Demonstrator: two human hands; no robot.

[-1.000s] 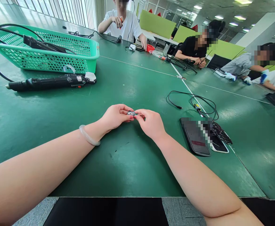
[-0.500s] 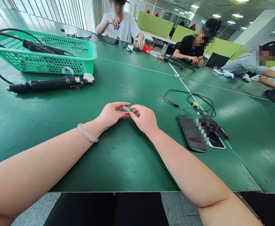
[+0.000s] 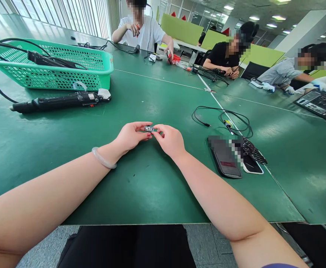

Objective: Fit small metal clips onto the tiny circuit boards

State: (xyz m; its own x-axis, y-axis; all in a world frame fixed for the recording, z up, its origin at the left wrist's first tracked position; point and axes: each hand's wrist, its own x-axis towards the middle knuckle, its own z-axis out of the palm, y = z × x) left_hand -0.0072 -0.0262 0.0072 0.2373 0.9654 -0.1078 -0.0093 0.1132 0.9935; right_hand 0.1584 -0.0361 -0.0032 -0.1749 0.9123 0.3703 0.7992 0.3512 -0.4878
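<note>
A small circuit board (image 3: 149,128), dark with white and silvery parts on its face, is held above the green table (image 3: 157,201). My left hand (image 3: 131,137) pinches its left end between thumb and fingers, and a pale bangle rings that wrist. At the board's right end, the thumb and fingertips of my right hand (image 3: 169,139) are closed on it. The fingertips cover both ends of the board, so its full outline is hidden.
To the left stand a green plastic basket (image 3: 101,80) with cables and a black electric screwdriver (image 3: 59,101). Two phones (image 3: 226,160) and a coiled black cable (image 3: 242,119) lie at right. Several co-workers sit across the table; one has a laptop-like black panel (image 3: 319,102).
My hands keep the same hold on the board. At far right the black panel has come further into view, and the person opposite has lifted a hand near the red box.
</note>
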